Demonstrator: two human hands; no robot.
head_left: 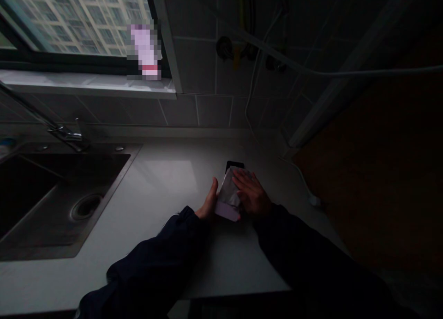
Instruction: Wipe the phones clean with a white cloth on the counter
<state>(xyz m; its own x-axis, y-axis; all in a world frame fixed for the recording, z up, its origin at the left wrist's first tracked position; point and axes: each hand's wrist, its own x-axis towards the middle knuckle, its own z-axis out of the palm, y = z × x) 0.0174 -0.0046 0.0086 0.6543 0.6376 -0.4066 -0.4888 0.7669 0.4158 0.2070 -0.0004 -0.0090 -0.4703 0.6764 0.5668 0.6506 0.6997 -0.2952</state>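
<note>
A pale, wrinkled packet with a lilac band at its near end is held just over the worktop, in the middle of the view. My left hand grips its left edge, thumb pointing up and the other fingers hidden beneath or behind it. Across the packet's upper right face lies my right hand, its fingers stretched out and touching the surface. A small dark flat object shows just beyond the packet's far end; its kind cannot be made out in the dim light.
To the left, a steel sink with a tap is set into the white worktop. A pixelated pink item stands on the windowsill. A cable with a plug runs along the right edge, and pipes hang on the tiled wall.
</note>
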